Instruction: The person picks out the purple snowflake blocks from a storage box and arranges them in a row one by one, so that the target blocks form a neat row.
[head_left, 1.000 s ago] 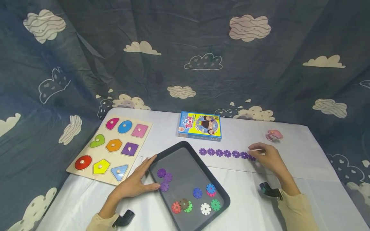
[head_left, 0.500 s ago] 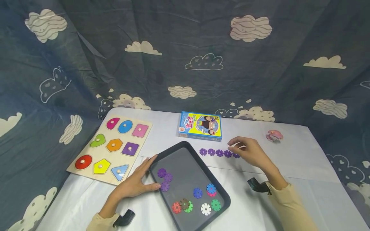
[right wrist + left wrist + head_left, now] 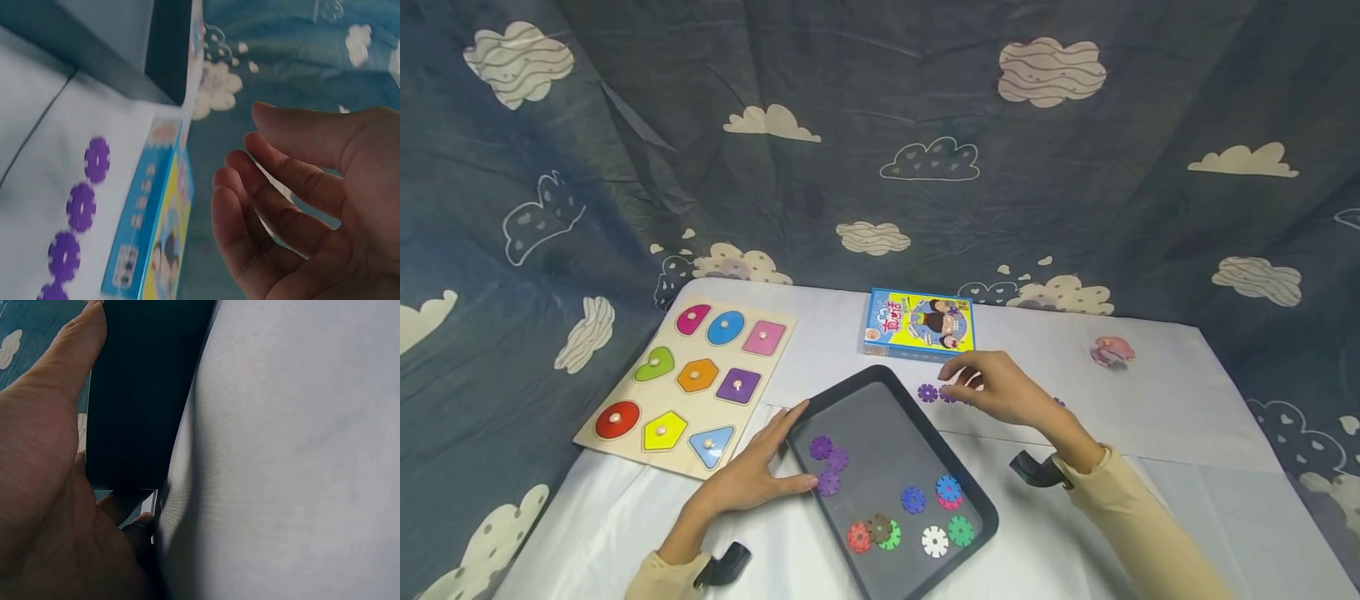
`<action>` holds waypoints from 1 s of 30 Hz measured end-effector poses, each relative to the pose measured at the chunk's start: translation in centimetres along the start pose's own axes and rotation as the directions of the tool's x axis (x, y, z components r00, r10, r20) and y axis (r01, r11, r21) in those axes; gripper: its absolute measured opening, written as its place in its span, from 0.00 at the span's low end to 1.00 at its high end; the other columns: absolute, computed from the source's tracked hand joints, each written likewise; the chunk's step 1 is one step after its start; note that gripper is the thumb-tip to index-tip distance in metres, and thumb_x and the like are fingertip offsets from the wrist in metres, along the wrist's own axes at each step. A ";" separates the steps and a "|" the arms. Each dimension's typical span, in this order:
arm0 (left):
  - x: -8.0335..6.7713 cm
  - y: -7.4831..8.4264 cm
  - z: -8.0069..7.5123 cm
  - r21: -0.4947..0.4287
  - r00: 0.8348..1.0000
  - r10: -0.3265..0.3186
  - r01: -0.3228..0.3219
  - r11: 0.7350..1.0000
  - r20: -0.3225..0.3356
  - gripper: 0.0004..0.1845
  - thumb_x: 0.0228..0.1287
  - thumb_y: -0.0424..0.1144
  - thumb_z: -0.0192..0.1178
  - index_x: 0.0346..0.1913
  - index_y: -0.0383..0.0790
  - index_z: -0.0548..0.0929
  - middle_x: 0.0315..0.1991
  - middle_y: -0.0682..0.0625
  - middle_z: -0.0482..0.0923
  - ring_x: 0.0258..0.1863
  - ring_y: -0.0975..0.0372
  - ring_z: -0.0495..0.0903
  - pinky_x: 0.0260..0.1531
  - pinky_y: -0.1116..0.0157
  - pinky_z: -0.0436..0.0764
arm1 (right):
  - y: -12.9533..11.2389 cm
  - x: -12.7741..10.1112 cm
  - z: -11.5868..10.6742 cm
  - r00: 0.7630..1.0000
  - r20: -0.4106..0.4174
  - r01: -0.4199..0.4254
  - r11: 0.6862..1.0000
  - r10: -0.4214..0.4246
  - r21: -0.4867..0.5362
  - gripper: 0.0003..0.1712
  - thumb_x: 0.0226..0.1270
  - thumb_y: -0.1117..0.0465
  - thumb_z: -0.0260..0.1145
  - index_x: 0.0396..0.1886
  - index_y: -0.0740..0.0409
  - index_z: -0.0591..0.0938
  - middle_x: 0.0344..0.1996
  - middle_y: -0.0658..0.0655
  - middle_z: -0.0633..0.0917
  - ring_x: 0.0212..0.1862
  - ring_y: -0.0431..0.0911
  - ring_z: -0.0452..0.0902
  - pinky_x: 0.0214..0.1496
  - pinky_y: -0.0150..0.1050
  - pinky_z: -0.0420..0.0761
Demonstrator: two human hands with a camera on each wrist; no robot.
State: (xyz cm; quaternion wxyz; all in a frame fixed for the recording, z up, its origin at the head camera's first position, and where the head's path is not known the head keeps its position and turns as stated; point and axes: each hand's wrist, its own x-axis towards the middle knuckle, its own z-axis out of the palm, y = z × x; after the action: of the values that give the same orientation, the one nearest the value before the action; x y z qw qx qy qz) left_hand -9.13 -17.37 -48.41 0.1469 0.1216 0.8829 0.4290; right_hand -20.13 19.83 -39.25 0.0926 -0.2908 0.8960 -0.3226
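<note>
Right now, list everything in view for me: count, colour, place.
tray: 1, dark grey, front centre of the table.
discs in tray: 10 visible; 3 purple near the left hand, 2 blue, 1 pink, 1 red, 1 brown, 2 green, 1 white toward the near end.
disc row: purple, on the cloth behind the tray; 4 show in the right wrist view, the rest hidden by the right hand.
box: 1, blue and yellow, behind the row.
shape board: 1, wooden, nine coloured shapes, left.
pink toy: 1, far right.
tablecloth: white.
curtain: dark blue, clouds.
left hand: flat against the tray's left rim.
right hand: over the row, holding nothing.
</note>
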 end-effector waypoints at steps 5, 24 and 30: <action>0.1 0.0 0.0 -0.006 1.000 0.004 -0.004 1.000 -0.001 0.56 0.56 0.61 0.70 0.80 0.67 0.44 0.82 0.40 0.40 0.79 0.38 0.41 0.66 0.26 0.53 | -1.3 0.9 1.2 0.993 0.056 0.100 0.995 -0.100 0.003 0.10 0.62 0.64 0.73 0.43 0.62 0.86 0.37 0.51 0.88 0.38 0.43 0.82 0.42 0.36 0.85; -0.1 0.3 -0.1 0.001 1.000 -0.024 0.024 1.000 0.003 0.56 0.56 0.62 0.70 0.80 0.67 0.44 0.82 0.39 0.39 0.79 0.37 0.41 0.66 0.26 0.53 | -5.1 3.1 6.6 0.941 0.274 0.219 0.975 -0.200 -0.040 0.12 0.65 0.60 0.72 0.45 0.61 0.86 0.39 0.55 0.88 0.34 0.36 0.81 0.37 0.27 0.82; 0.0 0.1 0.0 -0.007 1.000 -0.009 0.009 1.000 0.004 0.56 0.57 0.61 0.70 0.80 0.67 0.44 0.82 0.39 0.40 0.79 0.38 0.41 0.67 0.27 0.53 | -5.7 4.0 8.5 0.913 0.340 0.263 0.962 -0.225 -0.068 0.13 0.62 0.60 0.74 0.45 0.59 0.86 0.39 0.54 0.88 0.35 0.38 0.82 0.39 0.26 0.80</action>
State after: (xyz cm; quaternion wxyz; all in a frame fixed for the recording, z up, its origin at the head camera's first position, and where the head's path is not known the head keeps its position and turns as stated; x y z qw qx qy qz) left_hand -9.11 -17.36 -48.30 0.1510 0.1178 0.8817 0.4312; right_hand -17.74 9.49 -42.17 0.1835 -0.4550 0.8411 -0.2277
